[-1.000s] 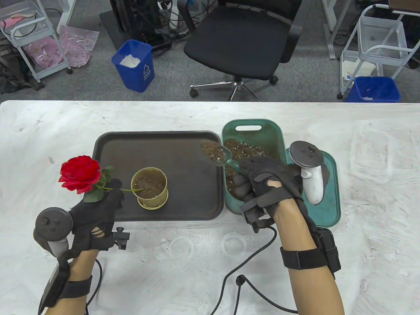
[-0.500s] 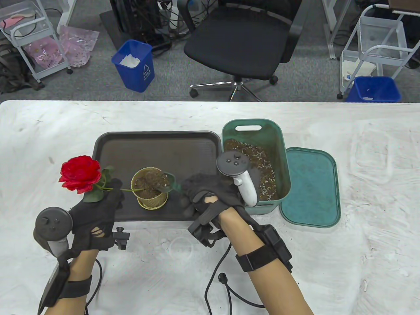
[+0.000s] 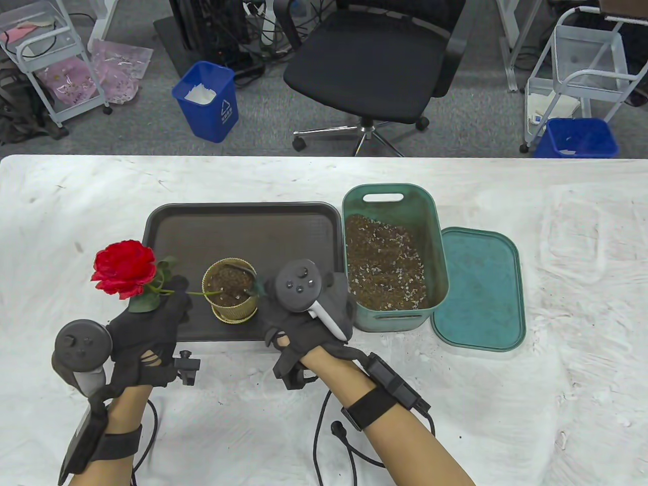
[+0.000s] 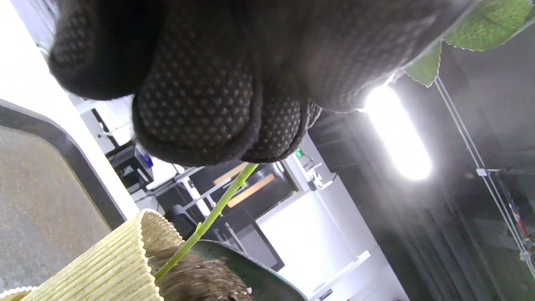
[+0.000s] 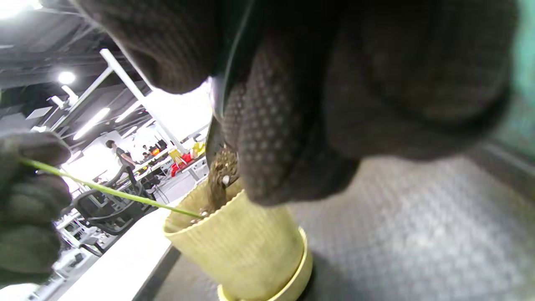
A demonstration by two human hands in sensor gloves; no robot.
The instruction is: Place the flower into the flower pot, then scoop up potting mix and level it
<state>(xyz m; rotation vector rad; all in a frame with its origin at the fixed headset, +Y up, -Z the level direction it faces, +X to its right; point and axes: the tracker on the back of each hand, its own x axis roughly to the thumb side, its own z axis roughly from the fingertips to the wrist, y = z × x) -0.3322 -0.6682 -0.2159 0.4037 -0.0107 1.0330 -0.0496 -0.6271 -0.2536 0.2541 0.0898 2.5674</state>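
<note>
A red rose (image 3: 124, 273) leans left of the ribbed yellow pot (image 3: 231, 289), and its green stem (image 3: 200, 292) runs into the pot's soil. My left hand (image 3: 174, 296) pinches the stem just left of the pot; the left wrist view shows the stem (image 4: 225, 200) coming out from under the fingers. My right hand (image 3: 269, 304) grips a green scoop (image 3: 255, 286), whose blade is tilted at the pot's right rim. In the right wrist view soil clings to the scoop (image 5: 217, 167) over the pot (image 5: 242, 246). The handle is hidden inside the fingers.
The pot stands on a dark tray (image 3: 243, 228). Right of the tray is a green bin (image 3: 435, 243) holding potting mix (image 3: 385, 263), with its lid (image 3: 478, 288) lying flat beside it. A cable (image 3: 344, 445) trails near the table's front edge.
My right hand carried the loaded scoop left from over the bin to the pot and tipped it at the rim. The left hand and rose stayed put.
</note>
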